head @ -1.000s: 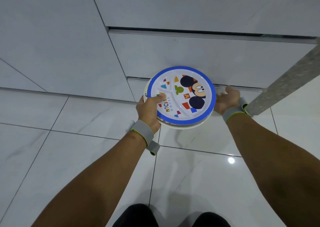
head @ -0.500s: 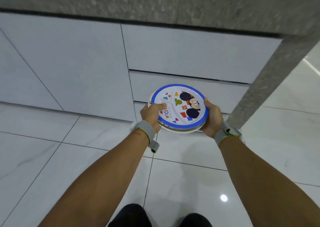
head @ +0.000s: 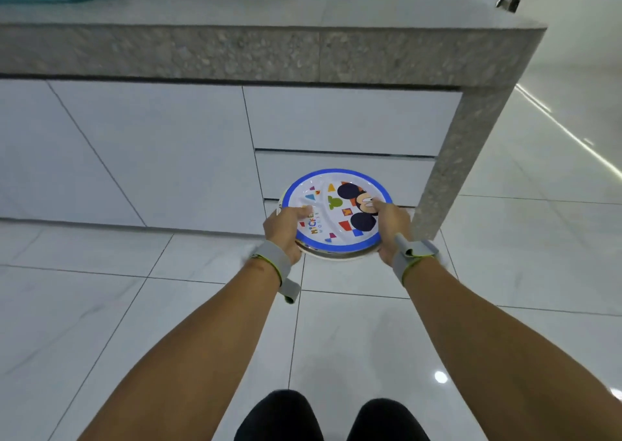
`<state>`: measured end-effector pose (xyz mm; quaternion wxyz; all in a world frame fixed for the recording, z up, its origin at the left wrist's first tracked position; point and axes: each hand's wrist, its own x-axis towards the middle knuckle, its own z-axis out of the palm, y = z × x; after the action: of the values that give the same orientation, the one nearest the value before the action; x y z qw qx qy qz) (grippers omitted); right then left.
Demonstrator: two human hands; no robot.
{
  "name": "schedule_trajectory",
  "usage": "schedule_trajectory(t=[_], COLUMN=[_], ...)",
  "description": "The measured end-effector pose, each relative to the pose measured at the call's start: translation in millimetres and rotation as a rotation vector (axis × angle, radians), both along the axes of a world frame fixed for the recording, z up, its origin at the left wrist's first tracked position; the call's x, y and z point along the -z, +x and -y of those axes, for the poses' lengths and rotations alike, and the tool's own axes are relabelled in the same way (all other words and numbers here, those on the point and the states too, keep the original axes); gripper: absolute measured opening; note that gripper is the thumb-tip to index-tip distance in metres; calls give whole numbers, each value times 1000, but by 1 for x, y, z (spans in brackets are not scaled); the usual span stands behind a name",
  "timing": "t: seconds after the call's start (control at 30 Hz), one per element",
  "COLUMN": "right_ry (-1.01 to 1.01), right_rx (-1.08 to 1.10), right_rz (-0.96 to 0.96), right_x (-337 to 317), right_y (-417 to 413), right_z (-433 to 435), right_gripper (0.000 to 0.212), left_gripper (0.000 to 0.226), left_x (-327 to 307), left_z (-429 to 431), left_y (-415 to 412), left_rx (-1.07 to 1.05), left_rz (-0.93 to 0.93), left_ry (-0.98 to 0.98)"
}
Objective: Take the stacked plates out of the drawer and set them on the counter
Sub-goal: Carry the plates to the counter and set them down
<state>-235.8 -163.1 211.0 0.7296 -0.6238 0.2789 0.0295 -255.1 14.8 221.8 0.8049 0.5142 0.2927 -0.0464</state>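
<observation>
**Plate stack held in both hands below the desk edge**

The stacked plates (head: pixel 336 215) sit between the two hands, held in the air over the white tiled floor (head: pixel 101 306) and in front of the closed white drawers (head: pixel 346 171). The top plate has a blue rim and a cartoon print; paler rims of the plates beneath show at its near edge. The left hand (head: pixel 284 230) is closed on the stack's left edge, thumb lying on the top plate. The right hand (head: pixel 390 227) is closed on the right edge, thumb pressed onto the printed face. Both wrists wear grey bands. The speckled stone desk (head: pixel 235 53) runs across the view above and beyond the stack, well apart from it, and the plates are lower than its top surface
</observation>
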Motion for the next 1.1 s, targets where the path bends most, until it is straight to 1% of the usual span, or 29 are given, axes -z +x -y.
schedule_trajectory(t=[0.1,0.17,0.3,0.47,0.57,0.63,0.73,0.87,1.0,1.1], right_ry=[-4,-7,-35,-41,-46,-37,-43,-65,-99,-119], right_rx=[15,35,106,130,127,126,104,76,64,27], right_rz=[-21,-28,-12,-2,11,24,47,56,90,58], right_x=[-39,-74,-169,-286,-350,-381,-411,-422,-431,-433], right_y=[9,15,30,53,74,93,131,196,284,343], right_z=[2,2,1,-8,-11,-11,-5,6,20,30], right_gripper=[37,40,31,26,24,27,33,30,15,13], left_gripper=[32,32,34,32,36,39,40,37,39,37], left_x=[-47,-85,-181,-297,-357,-385,-411,-419,-421,-424], left_z=[-1,-1,-3,-11,-16,-16,-11,1,16,25], left_y=[6,14,38,66,88,108,145,204,289,346], left_rx=[11,17,63,80,76,80,95,64,20,19], left_rz=[-28,-24,-10,2,18,38,66,96,92,69], left_ry=[11,23,44,36,21,20,20,34,44,84])
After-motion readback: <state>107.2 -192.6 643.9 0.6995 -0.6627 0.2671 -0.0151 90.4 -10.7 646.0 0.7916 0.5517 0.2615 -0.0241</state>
